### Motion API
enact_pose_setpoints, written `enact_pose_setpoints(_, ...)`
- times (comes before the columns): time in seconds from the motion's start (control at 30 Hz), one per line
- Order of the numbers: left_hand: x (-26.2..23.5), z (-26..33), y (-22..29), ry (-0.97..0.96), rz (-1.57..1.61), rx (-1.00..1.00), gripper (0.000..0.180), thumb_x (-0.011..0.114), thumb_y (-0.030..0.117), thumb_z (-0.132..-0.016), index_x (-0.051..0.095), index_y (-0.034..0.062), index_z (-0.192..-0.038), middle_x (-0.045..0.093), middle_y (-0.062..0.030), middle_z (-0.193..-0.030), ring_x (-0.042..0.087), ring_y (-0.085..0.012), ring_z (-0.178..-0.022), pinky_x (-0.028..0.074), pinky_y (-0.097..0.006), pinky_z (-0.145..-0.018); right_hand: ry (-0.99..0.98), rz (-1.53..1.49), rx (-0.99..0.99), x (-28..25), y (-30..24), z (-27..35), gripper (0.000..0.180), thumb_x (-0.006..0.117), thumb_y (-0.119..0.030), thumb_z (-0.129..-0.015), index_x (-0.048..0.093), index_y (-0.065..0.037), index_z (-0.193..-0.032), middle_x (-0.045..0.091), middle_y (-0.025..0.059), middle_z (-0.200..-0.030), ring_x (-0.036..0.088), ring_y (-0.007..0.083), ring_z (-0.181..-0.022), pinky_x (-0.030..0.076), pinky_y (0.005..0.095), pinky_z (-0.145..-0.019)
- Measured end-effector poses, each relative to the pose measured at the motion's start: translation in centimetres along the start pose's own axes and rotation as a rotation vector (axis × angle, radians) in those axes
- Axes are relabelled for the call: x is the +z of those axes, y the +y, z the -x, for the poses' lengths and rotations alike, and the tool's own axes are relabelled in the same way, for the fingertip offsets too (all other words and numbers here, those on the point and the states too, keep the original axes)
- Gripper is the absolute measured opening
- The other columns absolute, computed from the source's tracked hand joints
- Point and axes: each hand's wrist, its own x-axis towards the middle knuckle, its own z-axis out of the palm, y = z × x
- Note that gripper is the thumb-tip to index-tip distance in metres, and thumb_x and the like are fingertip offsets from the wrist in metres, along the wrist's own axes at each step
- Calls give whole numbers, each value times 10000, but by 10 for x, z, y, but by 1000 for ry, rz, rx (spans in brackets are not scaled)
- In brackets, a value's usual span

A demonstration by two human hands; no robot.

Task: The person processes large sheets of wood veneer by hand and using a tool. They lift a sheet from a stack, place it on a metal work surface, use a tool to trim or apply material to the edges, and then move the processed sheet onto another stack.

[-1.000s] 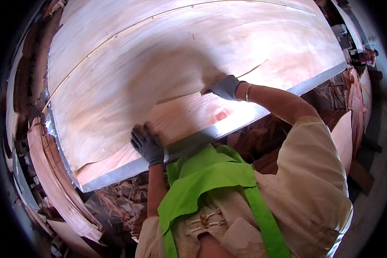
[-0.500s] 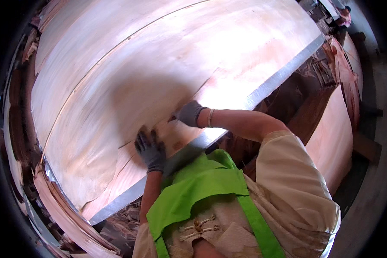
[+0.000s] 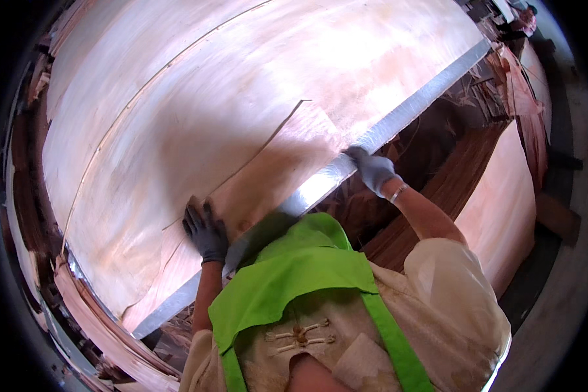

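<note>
The flat, pinkish strip of wood veneer (image 3: 277, 163) lies between your two grips, its long dark edge running from just above your left fingertips up and away toward the far right. Your left grip (image 3: 206, 235), in a dark grey glove, is spread and palm-down at the near-left part of that strip, not closed on anything. Your right grip (image 3: 372, 171), in a lighter grey glove, has its fingers bent at the silver metal edge of the table (image 3: 428, 88), beyond the strip's right side; you cannot tell whether they pinch anything.

Beyond both grips spreads a broad, pale sheet of wood veneer (image 3: 137, 176), crossed by a thin, light-coloured line (image 3: 127, 108). Nearer to you than both grips is your bright green cloth apron (image 3: 287, 274). Right of your right forearm stands a brown stack of thin wood sheets (image 3: 438, 186); below and left of your left grip lie curved, pinkish-brown veneer sheets (image 3: 108, 330).
</note>
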Motion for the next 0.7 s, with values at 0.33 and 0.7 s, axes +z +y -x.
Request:
enact_pose_setpoints(0.33, 2, 6, -5, -2, 61, -40, 682, 530, 354, -779, 253, 229, -1390, 201, -179, -1429, 194, -385, -1307, 167, -547, -1036, 231, -38, -217, 22, -18, 35, 262, 542, -313, -814, 603, -128, -990, 628, 154, -889, 585, 346, -839, 467, 432, -682)
enact_pose_setpoints(0.7, -32, 20, -73, 54, -74, -277, 520, 609, 291, -757, 454, 187, -1242, 475, -126, -1221, 449, -303, -1113, 362, -453, -884, 64, -181, -524, 71, -204, 6, 248, 620, -229, -707, 617, -71, -897, 634, 172, -841, 607, 339, -802, 479, 417, -703)
